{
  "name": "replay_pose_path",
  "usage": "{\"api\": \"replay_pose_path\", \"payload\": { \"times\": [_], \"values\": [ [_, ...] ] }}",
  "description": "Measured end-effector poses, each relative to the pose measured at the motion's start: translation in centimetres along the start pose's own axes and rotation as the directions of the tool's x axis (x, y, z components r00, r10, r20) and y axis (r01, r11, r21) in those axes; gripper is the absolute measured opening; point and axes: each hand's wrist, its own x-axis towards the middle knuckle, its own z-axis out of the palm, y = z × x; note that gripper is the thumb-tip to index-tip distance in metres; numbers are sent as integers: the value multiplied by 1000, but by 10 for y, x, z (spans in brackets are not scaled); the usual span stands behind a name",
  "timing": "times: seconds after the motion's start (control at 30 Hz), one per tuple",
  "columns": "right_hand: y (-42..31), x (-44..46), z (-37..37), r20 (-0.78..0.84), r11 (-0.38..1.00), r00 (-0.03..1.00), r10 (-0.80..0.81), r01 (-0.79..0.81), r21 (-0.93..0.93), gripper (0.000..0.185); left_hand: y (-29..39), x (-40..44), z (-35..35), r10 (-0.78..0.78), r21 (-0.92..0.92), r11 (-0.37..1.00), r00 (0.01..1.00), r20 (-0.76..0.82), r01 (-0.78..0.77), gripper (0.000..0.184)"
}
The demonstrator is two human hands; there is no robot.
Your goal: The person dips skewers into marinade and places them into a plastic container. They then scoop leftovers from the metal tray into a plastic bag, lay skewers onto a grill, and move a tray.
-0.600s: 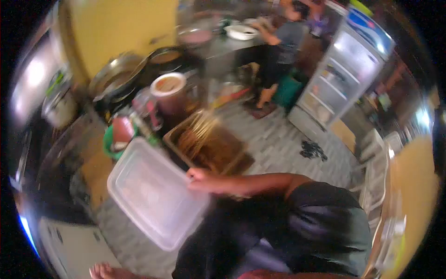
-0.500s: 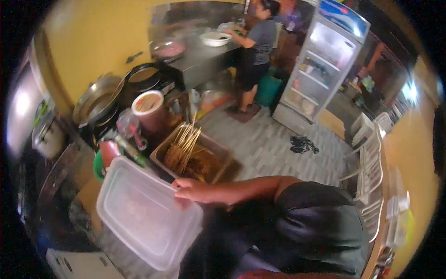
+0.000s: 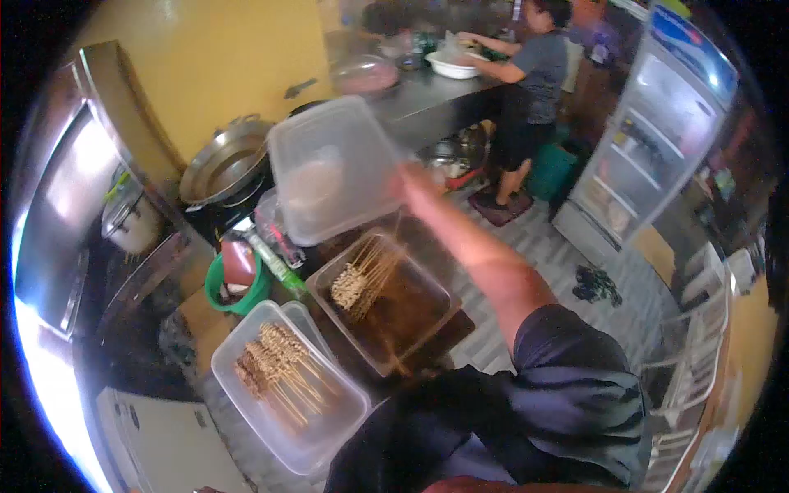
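My right hand (image 3: 403, 182), blurred, grips the right edge of a translucent plastic lid (image 3: 337, 168), held up over the pots and the bucket. Below it stands a clear container (image 3: 448, 316) with brown liquid and skewers of pale pieces (image 3: 368, 275) leaning at its upper left. Nearer to me, an uncovered translucent container (image 3: 246, 403) holds several rows of skewered food (image 3: 283, 370). Only a sliver of what may be my left hand (image 3: 207, 490) shows at the bottom edge, its fingers hidden.
A green basin (image 3: 251, 300) and a large pan (image 3: 222, 168) are at the left. Behind, another person (image 3: 542, 78) works over a white basin (image 3: 454, 67) on a metal counter. A glass-door fridge (image 3: 649, 131), white chairs (image 3: 694, 353) and a black bag (image 3: 597, 285) on the floor are at the right.
My right hand has moved up and away with the lid, which before lay over the near container. Its skewers are now visible. My left hand has nearly left the view.
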Motion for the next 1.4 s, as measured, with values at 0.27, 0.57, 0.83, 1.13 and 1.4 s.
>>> {"api": "replay_pose_path", "payload": {
  "times": [0.27,0.57,0.83,1.13,1.4],
  "values": [
    [80,128,-35,272,982,946,175,-189,25,23,46,-27,-1,34,418,908,999,-18,-23,31],
    [62,145,-7,147,390,935,-322,272,-880,26,76,-54,-32,394,778,287,809,436,-559,26],
    [69,-43,-4,785,-81,465,409,875,-477,21,73,-63,-8,327,688,551,881,343,-472,29],
    [144,-44,-31,745,-333,525,411,847,-414,19,90,-76,35,-79,108,990,990,-115,92,30],
    [125,-55,-24,862,-254,400,312,909,-330,13,97,-83,24,-78,1,997,988,-135,79,31]
  ]
}}
